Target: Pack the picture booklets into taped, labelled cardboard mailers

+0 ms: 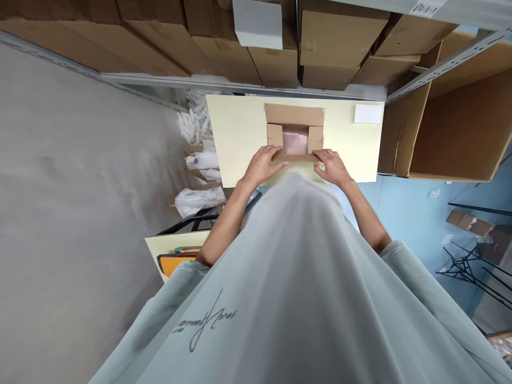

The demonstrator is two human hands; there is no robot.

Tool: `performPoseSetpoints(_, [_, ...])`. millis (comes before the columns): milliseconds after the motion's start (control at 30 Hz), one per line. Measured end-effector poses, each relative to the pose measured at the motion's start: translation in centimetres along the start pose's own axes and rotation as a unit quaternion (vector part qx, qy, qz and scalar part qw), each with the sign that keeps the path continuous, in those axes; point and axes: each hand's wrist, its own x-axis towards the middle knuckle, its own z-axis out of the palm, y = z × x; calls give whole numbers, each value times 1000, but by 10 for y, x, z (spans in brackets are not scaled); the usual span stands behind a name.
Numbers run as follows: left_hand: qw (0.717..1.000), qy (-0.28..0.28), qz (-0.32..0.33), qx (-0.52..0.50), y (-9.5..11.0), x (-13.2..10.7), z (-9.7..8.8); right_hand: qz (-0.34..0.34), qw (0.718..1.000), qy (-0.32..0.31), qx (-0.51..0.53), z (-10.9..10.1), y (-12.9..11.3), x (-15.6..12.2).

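A small cardboard box (294, 114) stands on the pale yellow tabletop (240, 138). Its far flap lies folded outward, and the two side flaps partly cover the opening. Inside shows something pinkish and shiny, like clear plastic (295, 142); its kind cannot be made out. The box's near flap (298, 158) is between my hands. My left hand (264, 164) holds that flap's left end, fingers on top and thumb on the near side. At the flap's right end, my right hand (333, 166) grips it in the same way.
Behind the table, a metal shelf (240, 81) carries several cardboard boxes (336, 42). A white box (368, 113) lies at the tabletop's right. Beyond it stands a large open carton (460, 128). White plastic bags (200, 201) lie to the left, near a side table (154, 248).
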Motion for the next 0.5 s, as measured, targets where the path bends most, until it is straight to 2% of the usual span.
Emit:
performPoseSetpoints(67, [1000,23,-12,-15,-3,9,-2,31,999,15,15,0,2,8])
performPoseSetpoints(233, [989,137,-37,-32,-18,44,-1,124,987,99,-7,2,12,40])
performPoseSetpoints(300, [989,140,-34,-45,-18,56,-5,122,987,104,1,-2,17,53])
performPoseSetpoints(367, [991,122,-16,-57,-12,63,-13,90,991,96,26,-8,18,65])
performPoseSetpoints(433, [993,104,5,-62,-1,66,-22,69,992,93,55,-14,18,73])
performPoseSetpoints(500, [994,96,10,-54,9,63,-29,74,988,104,88,-15,20,78])
